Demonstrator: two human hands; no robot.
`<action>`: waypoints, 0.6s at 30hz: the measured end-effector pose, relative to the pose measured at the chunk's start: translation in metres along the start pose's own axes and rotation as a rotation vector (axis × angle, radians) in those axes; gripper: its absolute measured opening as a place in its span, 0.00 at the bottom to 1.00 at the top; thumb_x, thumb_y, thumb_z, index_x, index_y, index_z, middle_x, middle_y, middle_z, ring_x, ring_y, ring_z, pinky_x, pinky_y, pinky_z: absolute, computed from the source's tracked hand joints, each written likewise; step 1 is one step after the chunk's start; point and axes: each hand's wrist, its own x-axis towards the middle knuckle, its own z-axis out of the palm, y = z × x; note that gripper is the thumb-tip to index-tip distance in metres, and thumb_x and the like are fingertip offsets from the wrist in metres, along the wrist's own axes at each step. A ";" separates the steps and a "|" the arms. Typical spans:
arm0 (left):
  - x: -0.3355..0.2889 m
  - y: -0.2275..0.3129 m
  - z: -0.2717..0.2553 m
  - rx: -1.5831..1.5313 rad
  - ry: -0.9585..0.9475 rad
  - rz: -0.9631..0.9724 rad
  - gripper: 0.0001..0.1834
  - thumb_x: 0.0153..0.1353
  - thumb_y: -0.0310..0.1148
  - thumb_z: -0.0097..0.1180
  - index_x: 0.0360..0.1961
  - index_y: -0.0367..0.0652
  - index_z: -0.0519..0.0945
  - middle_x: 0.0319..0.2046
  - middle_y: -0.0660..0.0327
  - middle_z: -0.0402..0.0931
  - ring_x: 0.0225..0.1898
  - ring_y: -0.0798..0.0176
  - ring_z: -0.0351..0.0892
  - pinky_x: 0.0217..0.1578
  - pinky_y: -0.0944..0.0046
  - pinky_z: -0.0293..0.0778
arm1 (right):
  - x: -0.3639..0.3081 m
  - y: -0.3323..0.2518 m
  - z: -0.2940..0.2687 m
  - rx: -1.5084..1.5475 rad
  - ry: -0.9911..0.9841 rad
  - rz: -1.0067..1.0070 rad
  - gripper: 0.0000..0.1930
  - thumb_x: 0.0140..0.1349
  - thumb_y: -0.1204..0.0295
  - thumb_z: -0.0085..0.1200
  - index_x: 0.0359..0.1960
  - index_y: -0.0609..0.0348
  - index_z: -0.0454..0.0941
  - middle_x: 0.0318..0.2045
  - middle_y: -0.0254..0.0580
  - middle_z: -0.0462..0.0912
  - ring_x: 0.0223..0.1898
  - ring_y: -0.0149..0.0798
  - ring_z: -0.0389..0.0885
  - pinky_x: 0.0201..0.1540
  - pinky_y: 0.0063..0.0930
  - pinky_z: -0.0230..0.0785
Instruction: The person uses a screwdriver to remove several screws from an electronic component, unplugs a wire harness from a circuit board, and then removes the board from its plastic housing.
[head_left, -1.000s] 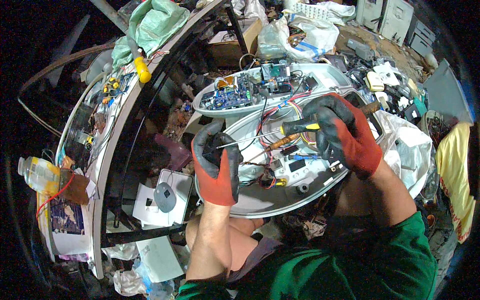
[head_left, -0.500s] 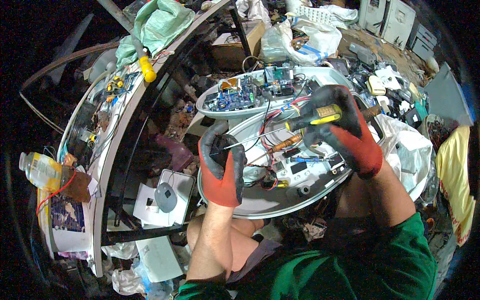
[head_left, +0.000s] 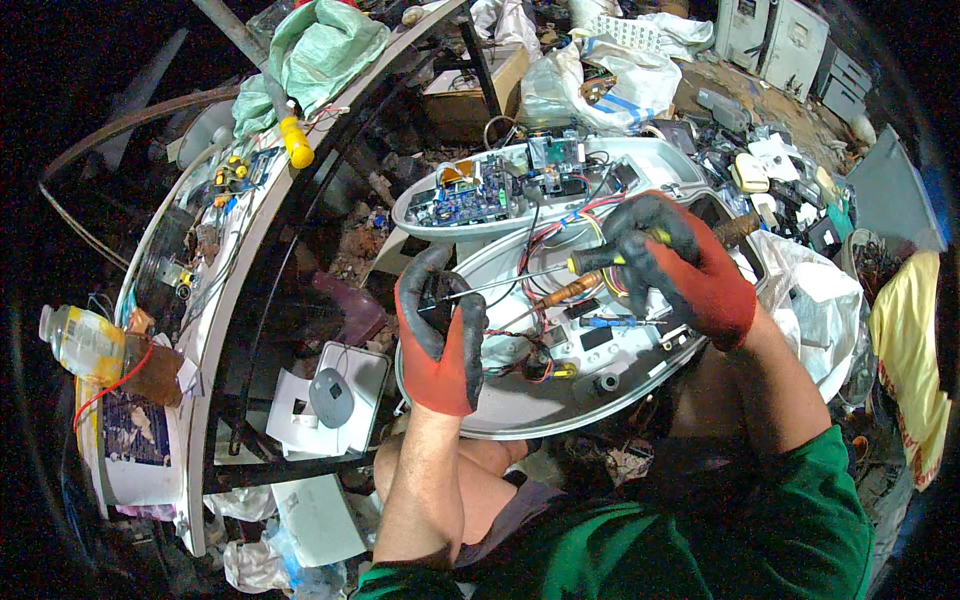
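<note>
My right hand (head_left: 690, 275), in a red and black glove, is closed round the handle of a screwdriver (head_left: 515, 279). The thin shaft points left, its tip at a small dark part (head_left: 432, 301) pinched in my gloved left hand (head_left: 440, 350); the part's kind cannot be made out. Both hands are above a pale oval casing (head_left: 500, 418). Inside it lie coloured wires (head_left: 545, 240), a wooden-handled tool (head_left: 572, 289), a blue screwdriver (head_left: 612, 322) and a yellow-handled tool (head_left: 563, 370). Beyond it sits another casing half (head_left: 660, 172) holding circuit boards (head_left: 470, 195).
On the left a curved white frame (head_left: 215, 340) carries a yellow-handled tool (head_left: 296, 145), a green sack (head_left: 325, 45) and a plastic bottle (head_left: 80, 340). Mixed electronic scrap (head_left: 780, 180) lies at the far right, near white bags (head_left: 815, 290) and a yellow sack (head_left: 910, 350).
My right hand has turned and shifted slightly down, so its fingers cover more of the screwdriver handle. The tip stays at the dark part; my left hand has barely moved.
</note>
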 end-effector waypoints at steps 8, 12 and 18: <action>0.000 -0.005 -0.003 -0.186 -0.044 -0.003 0.29 0.56 0.24 0.54 0.61 0.40 0.65 0.39 0.58 0.71 0.33 0.66 0.73 0.33 0.65 0.75 | 0.003 0.019 -0.002 0.138 0.022 -0.194 0.22 0.57 0.74 0.59 0.54 0.60 0.70 0.44 0.36 0.79 0.47 0.29 0.77 0.52 0.26 0.70; 0.003 -0.002 0.000 -0.284 -0.036 -0.005 0.31 0.52 0.24 0.55 0.60 0.40 0.66 0.38 0.57 0.71 0.30 0.65 0.73 0.30 0.64 0.76 | 0.002 0.017 -0.002 0.202 0.037 -0.211 0.21 0.58 0.74 0.58 0.54 0.61 0.71 0.44 0.37 0.79 0.47 0.32 0.78 0.52 0.27 0.71; 0.004 -0.008 -0.006 -0.397 -0.129 -0.005 0.34 0.50 0.17 0.52 0.62 0.41 0.64 0.38 0.60 0.70 0.35 0.68 0.71 0.38 0.69 0.73 | 0.009 0.025 -0.009 0.315 0.246 -0.243 0.12 0.60 0.73 0.55 0.45 0.61 0.73 0.41 0.38 0.78 0.45 0.34 0.79 0.51 0.29 0.72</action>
